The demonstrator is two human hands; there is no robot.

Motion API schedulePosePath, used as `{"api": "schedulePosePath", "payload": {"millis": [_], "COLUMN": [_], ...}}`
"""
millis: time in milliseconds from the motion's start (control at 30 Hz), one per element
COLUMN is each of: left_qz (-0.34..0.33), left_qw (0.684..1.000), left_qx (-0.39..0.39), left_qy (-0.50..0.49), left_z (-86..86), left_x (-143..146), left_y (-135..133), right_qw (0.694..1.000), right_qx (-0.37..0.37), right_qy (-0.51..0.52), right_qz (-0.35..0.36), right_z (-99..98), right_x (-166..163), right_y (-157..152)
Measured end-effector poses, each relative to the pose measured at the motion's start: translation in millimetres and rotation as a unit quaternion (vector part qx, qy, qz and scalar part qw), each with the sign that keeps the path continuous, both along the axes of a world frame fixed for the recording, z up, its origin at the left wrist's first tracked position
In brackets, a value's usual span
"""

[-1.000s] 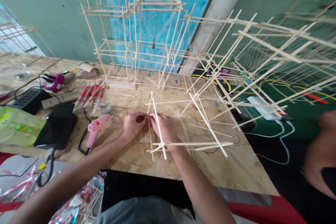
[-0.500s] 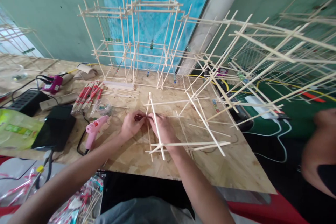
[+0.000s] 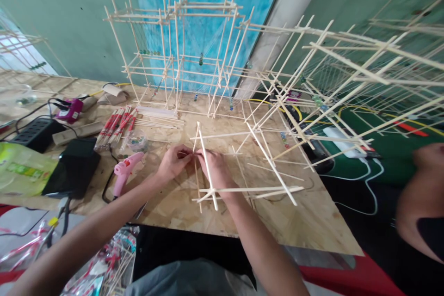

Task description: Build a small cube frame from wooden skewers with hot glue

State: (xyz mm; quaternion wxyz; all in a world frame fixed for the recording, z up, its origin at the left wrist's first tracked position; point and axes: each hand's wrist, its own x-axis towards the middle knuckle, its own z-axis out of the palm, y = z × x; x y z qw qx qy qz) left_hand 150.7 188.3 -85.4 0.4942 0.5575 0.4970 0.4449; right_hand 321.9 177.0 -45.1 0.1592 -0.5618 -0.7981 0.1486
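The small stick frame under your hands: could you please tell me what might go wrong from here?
The left hand and right hand pinch one joint of the small stick frame; its thin sticks could snap or the joint could slip.
The large stick lattice juts in close on the right; a raised arm might knock it.
The pink glue gun lies beside the left forearm, which could snag its cord.
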Motion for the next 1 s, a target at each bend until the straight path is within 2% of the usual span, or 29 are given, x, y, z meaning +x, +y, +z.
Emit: {"api": "schedulePosePath", "payload": {"millis": [200, 433, 700, 1000], "left_qz": [0.009, 0.025, 0.062, 0.069], "left_qw": [0.999, 0.992, 0.984, 0.981], "left_qx": [-0.026, -0.079, -0.095, -0.118], "left_qy": [-0.021, -0.092, -0.139, -0.136], "left_z": [-0.9, 1.4, 0.3, -1.7], "left_x": [-1, 4, 9, 8], "left_y": [-4, -2, -3, 1], "right_qw": [1.000, 1.000, 0.999, 0.998], "right_qx": [0.004, 0.016, 0.032, 0.061], "right_qy": [0.002, 0.001, 0.012, 0.028], "right_qz": [0.010, 0.017, 0.017, 0.018], "right_z": [-2.2, -0.7, 3.1, 1.7], "right_x": [2, 3, 3, 0], "right_y": [-1, -1, -7, -2]}}
